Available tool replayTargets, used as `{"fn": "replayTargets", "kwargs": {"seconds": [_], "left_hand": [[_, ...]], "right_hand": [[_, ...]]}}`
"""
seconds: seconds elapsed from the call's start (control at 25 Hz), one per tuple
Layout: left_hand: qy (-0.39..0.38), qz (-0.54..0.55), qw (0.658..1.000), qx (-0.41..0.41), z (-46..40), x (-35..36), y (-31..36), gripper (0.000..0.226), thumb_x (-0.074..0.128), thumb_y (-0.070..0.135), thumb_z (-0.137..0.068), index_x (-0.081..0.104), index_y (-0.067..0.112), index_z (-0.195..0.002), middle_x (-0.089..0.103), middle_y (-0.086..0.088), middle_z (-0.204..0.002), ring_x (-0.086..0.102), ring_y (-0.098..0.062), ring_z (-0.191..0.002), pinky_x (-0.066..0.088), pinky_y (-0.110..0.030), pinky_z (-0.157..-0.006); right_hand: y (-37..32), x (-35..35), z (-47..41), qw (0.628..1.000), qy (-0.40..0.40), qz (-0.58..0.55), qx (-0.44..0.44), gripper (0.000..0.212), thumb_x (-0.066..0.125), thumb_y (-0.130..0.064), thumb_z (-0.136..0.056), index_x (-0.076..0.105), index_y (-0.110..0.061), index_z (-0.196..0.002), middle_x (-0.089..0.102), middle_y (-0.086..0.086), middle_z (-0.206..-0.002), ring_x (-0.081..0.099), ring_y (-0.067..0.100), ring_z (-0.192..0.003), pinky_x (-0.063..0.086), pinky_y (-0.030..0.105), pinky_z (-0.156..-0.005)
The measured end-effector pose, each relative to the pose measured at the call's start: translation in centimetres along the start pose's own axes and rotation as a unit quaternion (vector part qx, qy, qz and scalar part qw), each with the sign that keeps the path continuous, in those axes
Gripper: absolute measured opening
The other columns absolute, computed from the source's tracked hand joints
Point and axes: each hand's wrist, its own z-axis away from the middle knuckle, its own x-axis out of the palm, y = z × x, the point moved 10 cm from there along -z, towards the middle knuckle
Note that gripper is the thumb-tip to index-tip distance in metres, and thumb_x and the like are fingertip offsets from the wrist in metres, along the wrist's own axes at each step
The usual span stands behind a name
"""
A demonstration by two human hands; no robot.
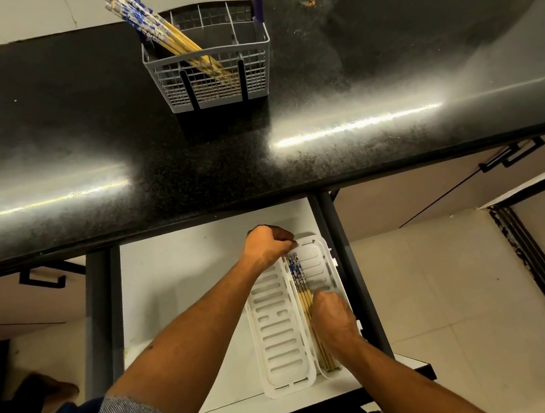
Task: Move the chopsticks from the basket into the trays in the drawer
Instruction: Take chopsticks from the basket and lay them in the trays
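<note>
Your left hand (268,245) is curled at the far end of the right tray (319,268); your right hand (333,321) is curled over the chopsticks (302,290) lying in it. Whether either hand actually grips them cannot be told. More chopsticks lean in the basket (209,68) on the surface (89,141). Risk: sticks skewing across the divider or nudging the tray. No legible writing.

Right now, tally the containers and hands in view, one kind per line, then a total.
Baskets: 1, the grey basket on the counter
Trays: 2, left tray and right tray
Hands: 2, left hand and right hand
Total: 5
</note>
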Motion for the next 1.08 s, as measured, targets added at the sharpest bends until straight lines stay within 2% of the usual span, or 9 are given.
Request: {"fn": "replayTargets", "kwargs": {"seconds": [0.12,0.2,0.32,0.44,0.56,0.68,0.76,0.92,1.08], "left_hand": [[0.001,0.007,0.999,0.051,1.0,-0.3,0.6,0.036,0.072,0.027,-0.086,0.068,0.012,-0.119,0.071,-0.003,-0.115,0.063,-0.011,-0.097,0.047,-0.02,-0.086],[0.017,0.004,0.996,0.083,1.8,-1.3,1.2,0.037,0.073,0.028,-0.086,0.068,0.013,-0.119,0.071,-0.004,-0.116,0.063,-0.008,-0.096,0.047,-0.015,-0.083],[0.041,-0.007,0.989,0.144,3.3,-4.6,4.4,0.038,0.074,0.027,-0.085,0.067,0.016,-0.12,0.072,-0.002,-0.113,0.063,-0.003,-0.093,0.046,-0.003,-0.074],[0.067,-0.025,0.973,0.219,5.4,-10.2,9.5,0.039,0.075,0.026,-0.084,0.067,0.017,-0.121,0.073,-0.002,-0.11,0.068,-0.007,-0.096,0.051,-0.011,-0.084],[0.121,-0.013,0.954,0.275,7.3,-17.4,14.2,0.04,0.078,0.022,-0.081,0.068,0.017,-0.119,0.074,-0.002,-0.106,0.07,-0.007,-0.094,0.056,-0.022,-0.089],[0.203,-0.018,0.928,0.313,9.4,-24.5,18.9,0.042,0.079,0.021,-0.08,0.068,0.018,-0.121,0.073,0.002,-0.108,0.07,-0.004,-0.094,0.056,-0.022,-0.09],[0.258,-0.029,0.906,0.335,10.8,-28.9,21.9,0.042,0.078,0.021,-0.081,0.067,0.018,-0.121,0.073,0.003,-0.104,0.069,-0.004,-0.093,0.054,-0.018,-0.089],[0.341,-0.058,0.875,0.339,11.5,-35.2,24.8,0.047,0.077,0.024,-0.082,0.064,0.015,-0.126,0.072,-0.002,-0.112,0.067,-0.01,-0.099,0.055,-0.027,-0.091],[0.37,-0.116,0.878,0.282,9.3,-39.5,24.7,0.049,0.075,0.022,-0.083,0.061,0.014,-0.129,0.069,-0.006,-0.12,0.066,-0.016,-0.106,0.053,-0.032,-0.096]], "right_hand": [[-1.8,-2.5,0.0,0.999,0.026,-0.011,-0.026,0.013,0.056,-0.016,-0.099,0.064,-0.013,-0.109,0.07,0.003,-0.098,0.066,0.014,-0.079,0.056,0.025,-0.069],[-3.6,-5.5,-0.1,0.997,0.057,-0.035,-0.048,0.012,0.057,-0.02,-0.099,0.062,-0.016,-0.109,0.069,0.003,-0.099,0.067,0.017,-0.083,0.057,0.029,-0.072],[-6.6,-11.4,-0.3,0.982,0.146,-0.058,-0.108,0.02,0.054,-0.035,-0.1,0.061,-0.02,-0.11,0.067,-0.001,-0.101,0.063,0.016,-0.085,0.053,0.03,-0.074],[-10.1,-17.6,0.4,0.955,0.22,-0.068,-0.187,0.028,0.046,-0.041,-0.102,0.059,-0.019,-0.113,0.063,0.0,-0.103,0.058,0.016,-0.086,0.044,0.026,-0.071],[-13.6,-24.7,1.8,0.913,0.313,-0.077,-0.249,0.028,0.053,-0.038,-0.099,0.063,-0.014,-0.109,0.066,0.007,-0.098,0.063,0.025,-0.085,0.039,0.028,-0.065],[-17.3,-31.8,2.6,0.877,0.367,-0.089,-0.296,0.027,0.054,-0.035,-0.099,0.063,-0.012,-0.11,0.067,0.009,-0.1,0.064,0.026,-0.087,0.046,0.029,-0.066],[-20.0,-36.4,3.4,0.858,0.391,-0.097,-0.318,0.026,0.054,-0.033,-0.099,0.062,-0.013,-0.113,0.065,0.007,-0.107,0.062,0.024,-0.094,0.054,0.035,-0.073],[-24.2,-43.2,3.3,0.85,0.42,-0.087,-0.305,0.029,0.052,-0.031,-0.1,0.059,-0.014,-0.122,0.062,0.006,-0.118,0.059,0.027,-0.108,0.05,0.038,-0.079],[-28.2,-46.5,2.0,0.847,0.42,-0.084,-0.314,0.027,0.054,-0.03,-0.1,0.061,-0.013,-0.119,0.065,0.007,-0.114,0.062,0.028,-0.103,0.045,0.034,-0.071]]}}
